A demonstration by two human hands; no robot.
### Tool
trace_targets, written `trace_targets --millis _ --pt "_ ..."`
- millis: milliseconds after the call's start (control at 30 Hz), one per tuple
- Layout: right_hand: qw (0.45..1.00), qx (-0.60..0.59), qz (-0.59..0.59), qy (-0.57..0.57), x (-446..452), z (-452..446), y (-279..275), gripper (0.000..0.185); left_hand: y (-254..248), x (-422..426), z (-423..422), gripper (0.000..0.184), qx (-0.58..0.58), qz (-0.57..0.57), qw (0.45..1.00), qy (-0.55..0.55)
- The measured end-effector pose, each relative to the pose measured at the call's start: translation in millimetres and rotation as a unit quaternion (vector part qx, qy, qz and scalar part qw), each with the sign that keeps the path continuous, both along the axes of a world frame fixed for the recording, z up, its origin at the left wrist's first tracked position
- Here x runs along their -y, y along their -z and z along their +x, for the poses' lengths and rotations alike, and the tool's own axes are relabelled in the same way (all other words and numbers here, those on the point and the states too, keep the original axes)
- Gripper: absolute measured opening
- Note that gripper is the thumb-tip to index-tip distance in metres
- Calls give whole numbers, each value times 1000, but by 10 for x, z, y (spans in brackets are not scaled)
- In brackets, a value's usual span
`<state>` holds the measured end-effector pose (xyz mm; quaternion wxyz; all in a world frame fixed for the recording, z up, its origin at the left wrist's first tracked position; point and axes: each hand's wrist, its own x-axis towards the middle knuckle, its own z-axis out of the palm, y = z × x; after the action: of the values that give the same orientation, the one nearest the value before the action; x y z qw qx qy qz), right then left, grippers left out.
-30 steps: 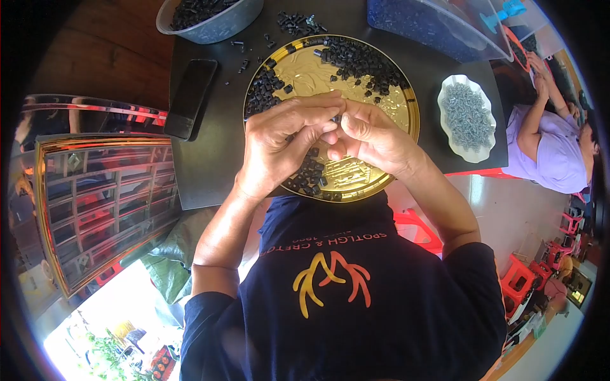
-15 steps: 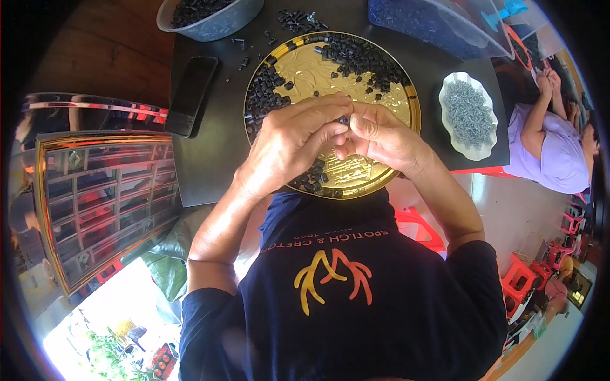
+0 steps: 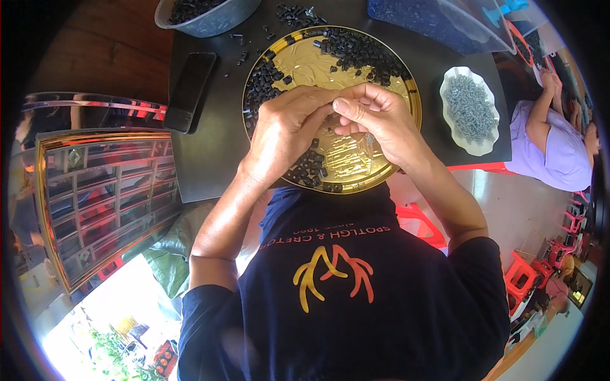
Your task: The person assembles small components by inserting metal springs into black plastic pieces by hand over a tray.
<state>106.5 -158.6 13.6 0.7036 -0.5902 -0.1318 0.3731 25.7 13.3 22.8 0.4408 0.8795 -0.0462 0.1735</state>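
My left hand [image 3: 289, 124] and my right hand [image 3: 376, 120] meet over a round gold tray [image 3: 356, 187]. Both are closed in a pinch, fingertips together. Half a second ago a small black plastic part showed at the left fingertips; now the fingers mostly cover it. Whatever the right fingers grip is hidden, though a small silvery bit [image 3: 370, 138] shows just beneath that hand. Black plastic parts lie on the tray in heaps: one at the far right [image 3: 365, 57], one at the left [image 3: 262, 82], and one near the front edge [image 3: 308, 171].
A white scalloped dish [image 3: 448, 114] of small metal screws [image 3: 471, 108] stands at right. A phone [image 3: 192, 92] lies at left on the dark table [image 3: 219, 152]. Behind are a tub [image 3: 219, 24] of black parts and a clear bin [image 3: 426, 25]. Another person in lilac [image 3: 549, 146] sits farther right.
Both hands stay together but shift slightly up and left. The black part between the fingertips has gone mostly out of sight. The right thumb now lies more across its fingers.
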Motion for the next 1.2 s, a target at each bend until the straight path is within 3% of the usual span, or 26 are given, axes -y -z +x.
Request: trace_targets --millis 133,233,433,533,633,933,1200 --pt "1000 24 10 16 16 -22 26 25 1 -10 3 18 -7 -19 1000 4" --pt "999 35 15 5 34 -36 18 25 1 17 -32 12 -74 -119 990 -27" --pt "997 61 -9 -39 65 -45 -92 26 77 -95 -45 12 -16 -141 989 47" --pt "995 87 -23 -48 65 -32 -89 26 99 -96 -34 10 18 -120 992 45" --pt "993 95 -51 -47 50 -28 -111 26 124 -72 -52 11 -1 -169 985 47" --pt "994 109 15 -12 32 -79 -82 22 59 -4 -158 15 -147 -417 897 29" --pt "995 70 64 6 7 -94 -120 23 151 -25 -139 14 -102 -462 880 37"
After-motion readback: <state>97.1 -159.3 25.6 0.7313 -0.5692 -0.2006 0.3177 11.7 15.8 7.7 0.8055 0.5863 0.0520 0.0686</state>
